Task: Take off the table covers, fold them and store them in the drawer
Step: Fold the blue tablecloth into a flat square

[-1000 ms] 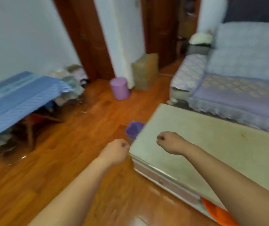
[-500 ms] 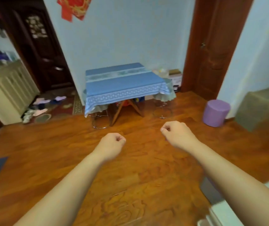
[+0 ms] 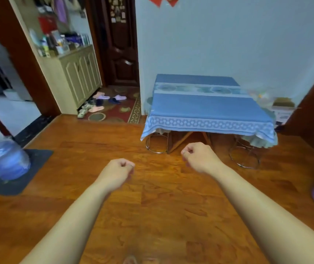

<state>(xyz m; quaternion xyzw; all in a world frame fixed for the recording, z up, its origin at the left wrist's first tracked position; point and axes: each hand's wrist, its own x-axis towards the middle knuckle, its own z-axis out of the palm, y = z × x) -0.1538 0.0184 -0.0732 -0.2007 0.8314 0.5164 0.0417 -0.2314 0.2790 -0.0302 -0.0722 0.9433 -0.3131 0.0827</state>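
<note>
Both hands are raised over the wood floor (image 3: 76,153) at frame centre, each grip clenched on nothing: left hand (image 3: 117,172), right hand (image 3: 200,157). The blue table cover (image 3: 205,107) lies spread on the table at centre right against the wall, its patterned hem hanging over the front edge; likely the first thing to lift, hands not yet near it. Stools (image 3: 157,141) are tucked beneath. Containers: a water jug (image 3: 3,159) at lower left, a cardboard box (image 3: 284,109) at right, contents unreadable. No drawer identifiable.
</note>
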